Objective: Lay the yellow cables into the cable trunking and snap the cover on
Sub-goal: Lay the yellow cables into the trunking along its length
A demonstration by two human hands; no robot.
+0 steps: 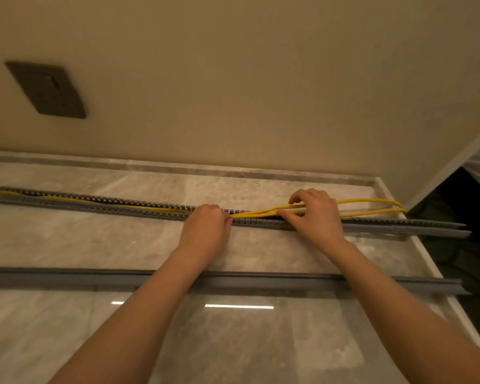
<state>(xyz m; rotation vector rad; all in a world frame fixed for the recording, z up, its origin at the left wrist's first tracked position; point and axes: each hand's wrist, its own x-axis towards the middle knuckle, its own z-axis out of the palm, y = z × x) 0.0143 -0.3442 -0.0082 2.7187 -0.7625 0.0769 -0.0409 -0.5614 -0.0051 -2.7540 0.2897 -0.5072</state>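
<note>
Left hand (205, 228) closed, pressing yellow cables (366, 202) into trunking (108, 210), right hand (315, 214) beside it pinching them, cover (94, 279) nearer the person

Home interior: marble counter (122, 245), beige wall (233, 79), wall switch (46, 90).

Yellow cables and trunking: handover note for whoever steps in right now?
Left hand: closed, pressing the yellow cables into the slotted trunking.
Right hand: pinching the loose cables just above the channel.
Done: cables seated from the left end up to the left hand.
Left: the right-hand stretch loops out behind the trunking on the marble counter; seat it. Then snap on the cover, lying separately nearer the person.
</note>
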